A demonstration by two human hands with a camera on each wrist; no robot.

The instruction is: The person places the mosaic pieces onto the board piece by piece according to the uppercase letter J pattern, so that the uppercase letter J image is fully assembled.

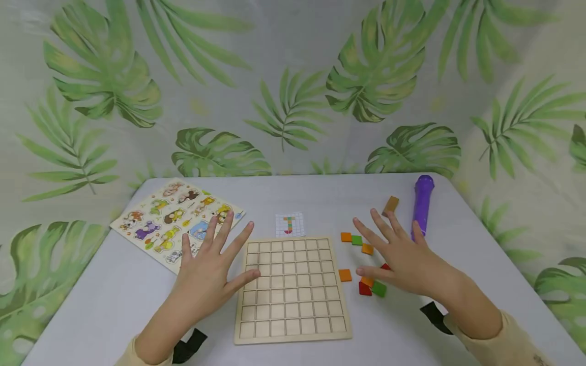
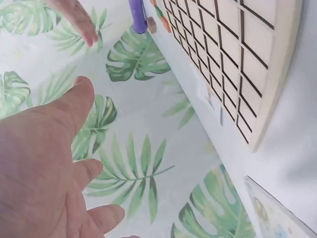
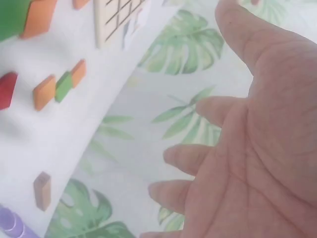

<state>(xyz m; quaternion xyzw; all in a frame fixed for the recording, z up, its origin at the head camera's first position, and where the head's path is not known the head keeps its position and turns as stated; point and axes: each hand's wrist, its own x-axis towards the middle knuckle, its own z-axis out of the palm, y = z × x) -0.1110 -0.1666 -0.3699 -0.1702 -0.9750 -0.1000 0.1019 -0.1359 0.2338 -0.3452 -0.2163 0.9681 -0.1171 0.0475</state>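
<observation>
Both hands are held up over the table with fingers spread, holding nothing. In the head view my left hand (image 1: 206, 277) overlaps the left edge of a wooden grid board (image 1: 293, 294) and the corner of an animal picture board (image 1: 171, 216). My right hand (image 1: 407, 262) hovers above loose coloured tiles to the right of the grid: orange tiles (image 1: 345, 275), green tiles (image 1: 379, 289) and red tiles (image 1: 364, 288), some partly hidden by it. The grid's squares hold no tiles. Just behind it lies a small card (image 1: 290, 224) with a J-shaped coloured pattern.
A purple cylinder (image 1: 423, 201) with a rounded end lies at the back right, and a brown wooden block (image 1: 391, 205) is to its left. The white table (image 1: 320, 201) ends at a leaf-patterned cloth backdrop (image 1: 293, 101). Dark straps show below both wrists.
</observation>
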